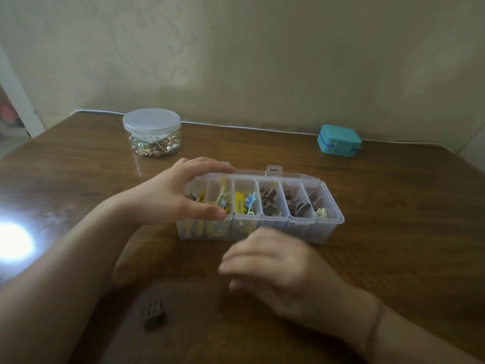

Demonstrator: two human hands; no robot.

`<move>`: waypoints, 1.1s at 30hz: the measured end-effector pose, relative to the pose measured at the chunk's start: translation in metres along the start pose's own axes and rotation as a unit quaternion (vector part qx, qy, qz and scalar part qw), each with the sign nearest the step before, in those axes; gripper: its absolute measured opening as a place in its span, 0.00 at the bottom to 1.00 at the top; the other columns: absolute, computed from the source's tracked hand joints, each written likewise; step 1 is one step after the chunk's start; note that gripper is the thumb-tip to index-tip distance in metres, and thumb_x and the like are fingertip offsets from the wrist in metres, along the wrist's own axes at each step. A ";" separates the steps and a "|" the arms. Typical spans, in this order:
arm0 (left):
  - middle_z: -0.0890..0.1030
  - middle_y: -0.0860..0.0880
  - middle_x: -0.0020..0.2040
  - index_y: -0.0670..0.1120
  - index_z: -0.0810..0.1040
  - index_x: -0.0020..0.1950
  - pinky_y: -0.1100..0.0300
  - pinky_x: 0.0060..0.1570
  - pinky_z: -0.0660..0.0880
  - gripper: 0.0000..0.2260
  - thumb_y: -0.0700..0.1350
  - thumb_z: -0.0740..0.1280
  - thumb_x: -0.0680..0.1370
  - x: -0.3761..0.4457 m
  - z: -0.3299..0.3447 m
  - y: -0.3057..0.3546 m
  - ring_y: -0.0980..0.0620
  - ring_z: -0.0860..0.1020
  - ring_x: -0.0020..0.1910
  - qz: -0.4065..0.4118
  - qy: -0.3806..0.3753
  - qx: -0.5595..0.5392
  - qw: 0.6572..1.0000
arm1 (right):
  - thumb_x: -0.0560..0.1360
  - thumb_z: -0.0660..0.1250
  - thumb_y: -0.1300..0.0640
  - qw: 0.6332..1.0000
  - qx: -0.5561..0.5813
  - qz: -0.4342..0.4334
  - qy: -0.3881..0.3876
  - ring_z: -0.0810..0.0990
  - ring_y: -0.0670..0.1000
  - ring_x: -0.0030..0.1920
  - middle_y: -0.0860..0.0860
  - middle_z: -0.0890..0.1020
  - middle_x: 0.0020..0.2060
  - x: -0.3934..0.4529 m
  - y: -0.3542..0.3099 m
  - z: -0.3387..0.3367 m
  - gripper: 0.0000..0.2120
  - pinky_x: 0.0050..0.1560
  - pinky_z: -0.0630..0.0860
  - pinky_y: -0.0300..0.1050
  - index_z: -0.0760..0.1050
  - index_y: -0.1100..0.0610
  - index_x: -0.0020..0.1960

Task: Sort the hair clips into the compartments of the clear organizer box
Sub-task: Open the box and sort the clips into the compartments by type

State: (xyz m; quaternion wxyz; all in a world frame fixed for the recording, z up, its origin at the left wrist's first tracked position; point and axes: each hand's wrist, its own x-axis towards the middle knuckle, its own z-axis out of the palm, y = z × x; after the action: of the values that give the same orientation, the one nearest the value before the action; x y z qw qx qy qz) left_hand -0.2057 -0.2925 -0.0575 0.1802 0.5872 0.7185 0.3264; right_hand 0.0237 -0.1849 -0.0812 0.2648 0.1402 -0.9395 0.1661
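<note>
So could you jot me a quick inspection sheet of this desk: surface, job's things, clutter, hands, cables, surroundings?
Surface: brown wooden table, bright glare at its left edge.
Job's things: clear organizer box, open, six compartments holding clips; one dark hair clip loose on the table.
Clutter: lidded round jar of small trinkets; teal case.
Hands: left hand grips the box's left end; right hand blurred, appears empty.
Cables: white cable along the wall.
Surroundings: beige patterned wall.

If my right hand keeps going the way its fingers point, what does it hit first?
Probably nothing: the blurred right hand points left across bare table, passing between the organizer box and brown clip.
</note>
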 end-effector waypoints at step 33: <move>0.71 0.69 0.68 0.69 0.71 0.69 0.50 0.74 0.63 0.35 0.68 0.74 0.62 0.001 0.000 0.001 0.62 0.63 0.73 0.002 0.003 0.002 1.000 | 0.81 0.55 0.49 0.940 -0.094 -0.085 -0.316 0.42 0.56 0.78 0.47 0.50 0.79 0.014 -0.022 0.033 0.26 0.74 0.49 0.65 0.54 0.46 0.78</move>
State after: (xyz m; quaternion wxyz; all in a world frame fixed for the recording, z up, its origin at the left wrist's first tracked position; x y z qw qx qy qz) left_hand -0.2053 -0.2919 -0.0567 0.1766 0.5880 0.7185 0.3268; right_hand 0.0047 -0.2200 -0.0947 -0.0202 0.2388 -0.9709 0.0008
